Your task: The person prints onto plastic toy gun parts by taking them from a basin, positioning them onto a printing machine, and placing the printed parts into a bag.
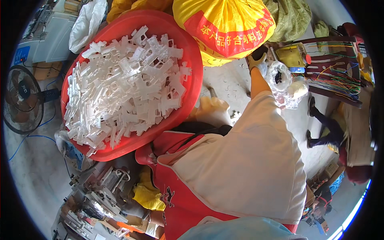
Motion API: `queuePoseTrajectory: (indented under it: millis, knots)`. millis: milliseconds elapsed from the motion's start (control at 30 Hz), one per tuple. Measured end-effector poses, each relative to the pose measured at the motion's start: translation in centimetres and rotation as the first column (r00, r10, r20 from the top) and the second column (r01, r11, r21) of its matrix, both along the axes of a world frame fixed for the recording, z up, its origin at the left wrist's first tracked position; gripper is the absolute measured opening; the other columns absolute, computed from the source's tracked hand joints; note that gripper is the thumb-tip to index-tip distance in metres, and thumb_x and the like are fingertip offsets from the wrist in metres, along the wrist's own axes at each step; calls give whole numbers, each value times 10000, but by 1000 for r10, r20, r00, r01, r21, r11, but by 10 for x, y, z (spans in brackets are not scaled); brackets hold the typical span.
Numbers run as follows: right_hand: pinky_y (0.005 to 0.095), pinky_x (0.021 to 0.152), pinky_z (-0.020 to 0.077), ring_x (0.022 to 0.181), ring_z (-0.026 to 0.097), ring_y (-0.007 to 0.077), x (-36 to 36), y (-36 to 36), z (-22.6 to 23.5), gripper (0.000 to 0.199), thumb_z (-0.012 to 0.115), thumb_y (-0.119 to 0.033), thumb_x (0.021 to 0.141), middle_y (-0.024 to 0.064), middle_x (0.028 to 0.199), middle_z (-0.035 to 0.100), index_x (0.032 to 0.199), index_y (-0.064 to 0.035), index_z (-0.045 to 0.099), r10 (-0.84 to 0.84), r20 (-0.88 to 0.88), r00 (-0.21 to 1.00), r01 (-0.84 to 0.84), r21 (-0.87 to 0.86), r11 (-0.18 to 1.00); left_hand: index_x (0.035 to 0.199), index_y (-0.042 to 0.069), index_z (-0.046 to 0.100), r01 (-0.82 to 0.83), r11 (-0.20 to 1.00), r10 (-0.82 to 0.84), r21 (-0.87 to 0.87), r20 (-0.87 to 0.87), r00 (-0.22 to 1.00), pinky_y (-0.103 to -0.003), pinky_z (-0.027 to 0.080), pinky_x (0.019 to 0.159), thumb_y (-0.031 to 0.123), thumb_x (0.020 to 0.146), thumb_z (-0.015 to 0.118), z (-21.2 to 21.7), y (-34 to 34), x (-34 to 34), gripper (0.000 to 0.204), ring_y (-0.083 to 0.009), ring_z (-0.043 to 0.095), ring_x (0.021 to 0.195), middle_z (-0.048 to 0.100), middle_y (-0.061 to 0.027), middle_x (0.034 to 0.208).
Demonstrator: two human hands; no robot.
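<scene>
My right hand [259, 64], in a pale glove, reaches away from me at the end of a white sleeve. It is next to a dark object [260, 51] at the near end of a brown bench. Its fingers are too small and dark to make out, so I cannot tell whether it grips anything. Close by sit a clear plastic bag [279, 76] with small black pieces inside and a yellow container [291, 56] with a red cap. My left hand is out of view. A big red tub [196, 60] heaped with translucent white plastic parts [124, 88] stands at the left.
A full yellow and red sack [224, 24] stands beyond the tub. A floor fan [24, 98] is at far left, with machinery [100, 196] at lower left. Coloured wires [336, 86] lie over the brown bench [326, 68]. Another person's legs [326, 124] show at right.
</scene>
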State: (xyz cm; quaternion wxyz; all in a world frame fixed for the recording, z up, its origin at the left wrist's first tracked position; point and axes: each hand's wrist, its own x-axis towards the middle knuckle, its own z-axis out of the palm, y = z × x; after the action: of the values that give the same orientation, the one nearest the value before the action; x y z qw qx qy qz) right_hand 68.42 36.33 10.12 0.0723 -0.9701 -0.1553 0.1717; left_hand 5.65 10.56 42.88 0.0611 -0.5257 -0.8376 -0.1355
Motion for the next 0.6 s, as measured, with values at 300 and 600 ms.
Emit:
queuePoseTrajectory:
  millis: [300, 600]
  knots:
    - [458, 978, 428, 1246, 470, 326, 5, -4, -15, 1153, 730, -627, 646, 162, 1442, 339, 1518, -196, 109, -39, -20, 999, 40, 82, 996, 1114, -9, 650, -8, 1000, 8, -23, -13, 1000, -366, 533, 827, 342, 993, 473, -2, -7, -3, 410, -285, 658, 967, 679, -129, 1092]
    - [464, 948, 440, 1211, 506, 330, -17, 6, 39, 1176, 713, -671, 633, 178, 1395, 393, 1518, -199, 99, -75, -73, 994, 75, -12, 997, 1111, -9, 651, -36, 998, 34, -52, -29, 999, -369, 533, 832, 342, 989, 482, -1, -7, 3, 408, -283, 661, 964, 681, -125, 1091]
